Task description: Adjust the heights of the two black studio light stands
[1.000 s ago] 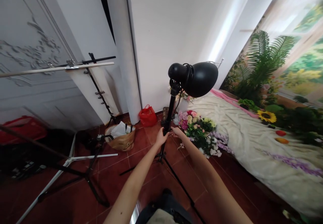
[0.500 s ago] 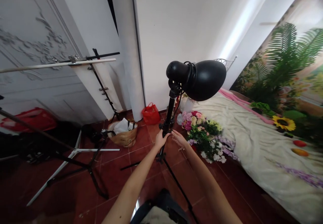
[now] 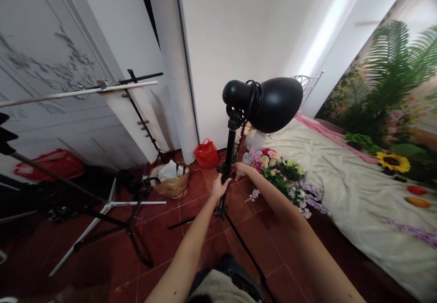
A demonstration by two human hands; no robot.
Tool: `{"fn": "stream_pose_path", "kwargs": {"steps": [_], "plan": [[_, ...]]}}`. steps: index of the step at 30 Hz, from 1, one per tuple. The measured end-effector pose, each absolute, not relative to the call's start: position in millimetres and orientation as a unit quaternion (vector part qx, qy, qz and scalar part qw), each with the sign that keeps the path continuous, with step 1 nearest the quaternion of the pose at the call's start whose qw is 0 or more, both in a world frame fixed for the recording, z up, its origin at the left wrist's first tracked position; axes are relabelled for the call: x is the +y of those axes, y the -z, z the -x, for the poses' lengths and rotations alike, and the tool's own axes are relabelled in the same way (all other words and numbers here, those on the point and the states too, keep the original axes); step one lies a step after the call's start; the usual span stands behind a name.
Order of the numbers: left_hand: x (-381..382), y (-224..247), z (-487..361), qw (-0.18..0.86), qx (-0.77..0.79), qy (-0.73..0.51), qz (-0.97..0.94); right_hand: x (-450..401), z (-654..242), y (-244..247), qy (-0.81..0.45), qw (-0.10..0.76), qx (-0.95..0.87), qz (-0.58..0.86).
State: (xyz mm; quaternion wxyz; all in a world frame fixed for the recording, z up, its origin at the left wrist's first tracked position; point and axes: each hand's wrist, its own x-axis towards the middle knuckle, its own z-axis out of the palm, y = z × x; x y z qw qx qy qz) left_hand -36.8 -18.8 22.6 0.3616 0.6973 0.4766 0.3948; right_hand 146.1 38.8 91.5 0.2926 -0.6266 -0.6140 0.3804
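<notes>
Lamp head point(image 3: 279, 105) is presenting a smooth, low-sheen black shell. Its stand point(image 3: 230, 148) is showing smooth, dark tubing. Clips point(image 3: 103, 83) are glinting as bright metal. Floor tiles point(image 3: 254, 225) are giving a dull gloss. Draped cover point(image 3: 351, 180) is appearing as soft, rumpled cloth. Wall point(image 3: 235, 34) is looking smooth, matt.

The tiled floor point(image 3: 157, 244) carried the lamp stand point(image 3: 231, 143), a basket point(image 3: 174, 189) and a red bag point(image 3: 207, 156); dark things point(image 3: 99, 173) at left were hard to make out. On the cream cloth point(image 3: 344, 189) lay a sunflower point(image 3: 393, 162) and a purple sprig point(image 3: 413, 231).
</notes>
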Motion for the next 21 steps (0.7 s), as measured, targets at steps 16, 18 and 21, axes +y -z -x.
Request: {"fn": "stream_pose_path", "kwargs": {"steps": [16,18,21], "plan": [[-21,-27,36,0.362,0.481,-0.396,-0.693,-83,-116,-21,-0.113,0.274,-0.664,0.687],[-21,-28,36,0.368,0.478,-0.395,-0.693,-92,-114,-13,-0.122,0.274,-0.657,0.691],[-21,-29,37,0.37,0.476,-0.393,-0.695,-101,-115,-8,-0.139,0.261,-0.653,0.697]]}}
